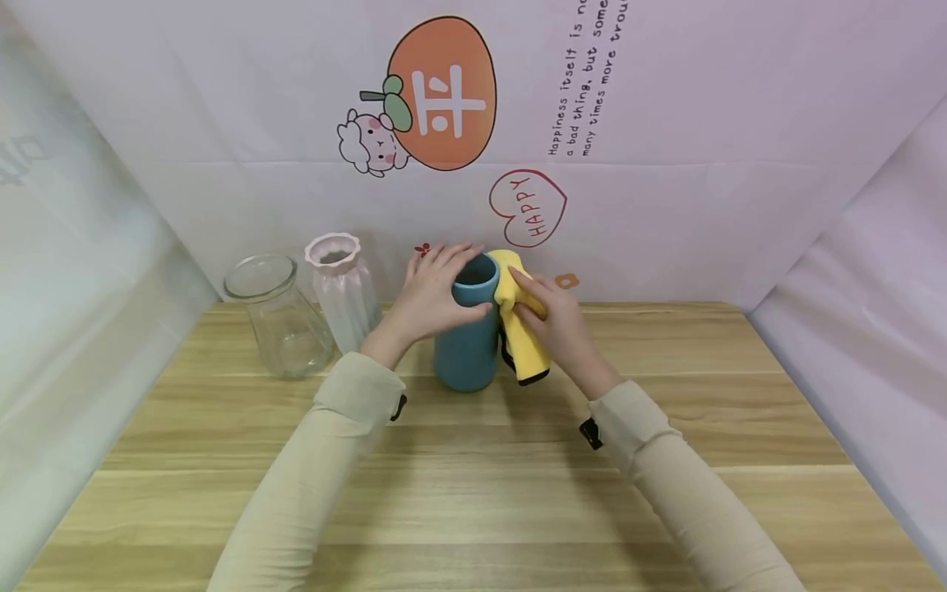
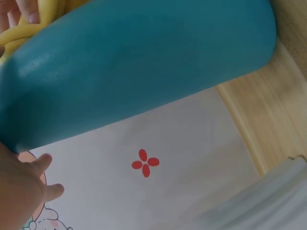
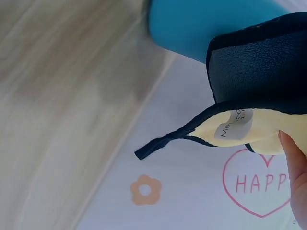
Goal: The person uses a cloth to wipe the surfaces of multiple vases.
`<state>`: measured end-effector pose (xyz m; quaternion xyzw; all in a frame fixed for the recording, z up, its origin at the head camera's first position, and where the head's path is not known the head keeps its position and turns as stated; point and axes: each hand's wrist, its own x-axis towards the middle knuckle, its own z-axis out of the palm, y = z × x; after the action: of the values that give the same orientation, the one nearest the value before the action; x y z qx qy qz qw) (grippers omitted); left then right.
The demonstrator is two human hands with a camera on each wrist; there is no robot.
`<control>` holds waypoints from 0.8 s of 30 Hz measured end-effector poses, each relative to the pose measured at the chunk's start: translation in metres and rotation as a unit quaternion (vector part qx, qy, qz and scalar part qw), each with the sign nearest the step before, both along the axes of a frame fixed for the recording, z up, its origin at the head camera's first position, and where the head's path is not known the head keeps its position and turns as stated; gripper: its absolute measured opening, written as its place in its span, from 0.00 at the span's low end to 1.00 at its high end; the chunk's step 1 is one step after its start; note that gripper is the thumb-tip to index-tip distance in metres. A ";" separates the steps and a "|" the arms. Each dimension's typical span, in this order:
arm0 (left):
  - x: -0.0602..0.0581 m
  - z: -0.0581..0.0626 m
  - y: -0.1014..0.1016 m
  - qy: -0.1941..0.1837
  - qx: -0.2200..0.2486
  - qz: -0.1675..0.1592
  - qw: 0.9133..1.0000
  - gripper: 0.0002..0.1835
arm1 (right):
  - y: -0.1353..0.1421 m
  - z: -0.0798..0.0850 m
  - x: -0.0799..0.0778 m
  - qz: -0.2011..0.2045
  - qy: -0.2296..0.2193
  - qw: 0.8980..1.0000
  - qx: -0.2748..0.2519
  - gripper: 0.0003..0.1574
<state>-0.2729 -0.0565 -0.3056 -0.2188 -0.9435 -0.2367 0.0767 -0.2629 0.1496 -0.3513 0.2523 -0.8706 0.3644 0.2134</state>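
Note:
A tall blue vase (image 1: 466, 353) stands upright on the wooden table, its round mouth facing up. My left hand (image 1: 435, 292) holds it by the top from the left, thumb across the front and fingers over the far rim. On the vase's right side, my right hand (image 1: 558, 321) pinches a yellow cloth (image 1: 527, 349) against the outside near the rim. Black edging runs along the cloth, and the right wrist view shows its dark side (image 3: 259, 72) and a grey label (image 3: 234, 124). The vase's body (image 2: 144, 62) fills the upper left wrist view.
Left of the blue vase stands a ribbed vase (image 1: 344, 300), pink at its scalloped rim and paler below. Beside it, farther left, is a clear glass vase (image 1: 290, 325). A printed white backdrop (image 1: 666, 214) rises right behind the table (image 1: 473, 493).

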 end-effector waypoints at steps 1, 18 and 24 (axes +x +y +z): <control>0.000 0.000 0.000 0.003 0.000 0.002 1.000 0.43 | 0.000 -0.002 0.000 -0.002 -0.006 1.000 0.008 0.31; 0.010 -0.007 -0.001 0.076 0.019 0.038 0.996 0.42 | 0.009 -0.066 0.008 -0.022 -0.086 0.981 0.175 0.33; 0.008 -0.003 -0.001 0.042 0.031 0.031 0.998 0.42 | 0.009 -0.073 0.011 -0.037 -0.120 0.970 0.210 0.34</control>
<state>-0.2652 -0.0580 -0.3085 -0.1972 -0.9380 -0.2535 0.1306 -0.2523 0.1584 -0.4244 0.2136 -0.9556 0.1930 0.0629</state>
